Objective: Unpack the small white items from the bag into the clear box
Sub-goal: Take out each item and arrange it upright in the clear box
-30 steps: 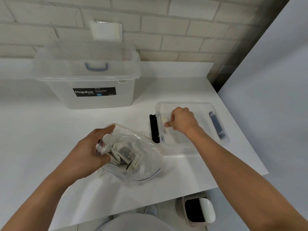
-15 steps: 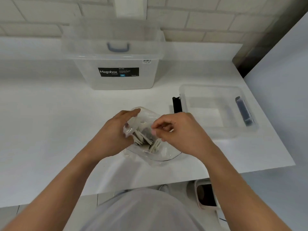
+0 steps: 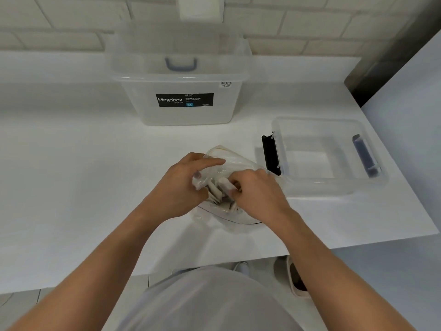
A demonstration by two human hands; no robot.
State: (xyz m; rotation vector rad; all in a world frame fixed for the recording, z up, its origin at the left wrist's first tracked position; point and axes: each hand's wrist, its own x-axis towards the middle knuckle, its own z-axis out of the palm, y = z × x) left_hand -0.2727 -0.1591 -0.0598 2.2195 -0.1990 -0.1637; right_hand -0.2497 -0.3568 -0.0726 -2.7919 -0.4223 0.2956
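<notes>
Head view, looking down over my forearms at the white table (image 3: 71,163); the bag (image 3: 241,161), clear plastic, lies on it just in front of me, its mouth turned up toward my hands; my left hand (image 3: 181,185) grips the crumpled edge of that mouth, forefinger stretched along the top of the film and the other fingers curled round it, holding it open; my right hand (image 3: 257,197) reaches in from the right, thumb and fingertips pinching a white piece (image 3: 225,186) at the opening; the rest of the small white items (image 3: 216,195) sit heaped inside the bag, between and under my two hands; the clear box (image 3: 334,188) stands low and uncovered on the table to my right, just beside the bag, with a black latch (image 3: 269,151) on its near-left side and a blue-grey latch (image 3: 364,156) on the far side; whether anything lies on its pale floor I cannot tell; a larger Megabox tub (image 3: 181,111) stands farther back against the brick wall (image 3: 71,25); a small bin (image 3: 296,280) shows on the floor below the table edge.
</notes>
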